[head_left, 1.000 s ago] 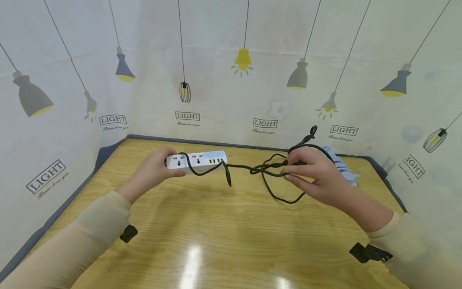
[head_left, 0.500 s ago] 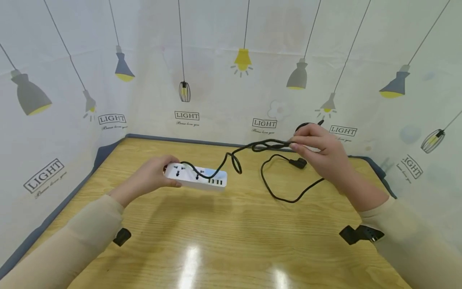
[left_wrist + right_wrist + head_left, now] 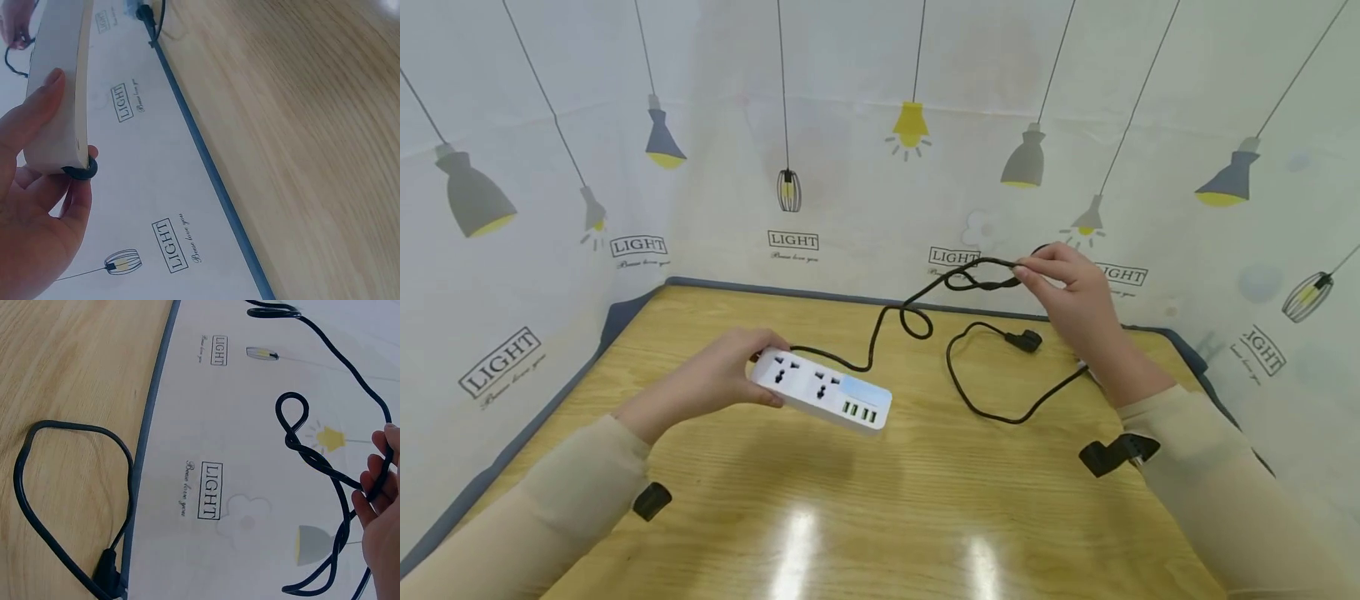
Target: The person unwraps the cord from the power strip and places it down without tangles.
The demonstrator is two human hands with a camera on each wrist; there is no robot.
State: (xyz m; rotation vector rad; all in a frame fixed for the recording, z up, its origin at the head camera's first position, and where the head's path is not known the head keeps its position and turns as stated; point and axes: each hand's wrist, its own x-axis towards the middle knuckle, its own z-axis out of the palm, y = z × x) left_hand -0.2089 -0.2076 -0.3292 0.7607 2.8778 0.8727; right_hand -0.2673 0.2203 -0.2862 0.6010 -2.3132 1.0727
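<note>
Fingers (image 3: 763,339) of the left hand (image 3: 722,379) are clamped around the left end of a long, round-cornered white plastic power strip (image 3: 805,379), and those of the right hand (image 3: 1078,296) pinch a thin, twisted black cord (image 3: 315,459).

Off-white hanging sheets (image 3: 865,200) close off the far side, left and right, printed with nine pendant lamps (image 3: 1022,158). They surround one yellow-brown, wood-grained tabletop (image 3: 887,500), glossy, with two bright reflections toward its front; a dark grey-blue band (image 3: 827,294) borders its far edge and sides.

Two cream sleeves (image 3: 576,483) reach in over it, each with a black wrist device (image 3: 652,500) at the underside. The single power strip is held slanted above the tabletop. The cord leaves its left end, makes one small loop and rises to the right hand. A black cable (image 3: 18,472) curves widely on the tabletop from one angled black plug (image 3: 1024,340); it passes behind the right arm, so whether it joins the cord cannot be told.

On the strip are one pale blue panel (image 3: 863,392), two sockets (image 3: 779,375) and four small ports (image 3: 854,409).

Six boxed labels (image 3: 793,240) on the sheets read "LIGHT", one partly covered by the right hand; the script beneath ends in "love you", its first word unclear.
</note>
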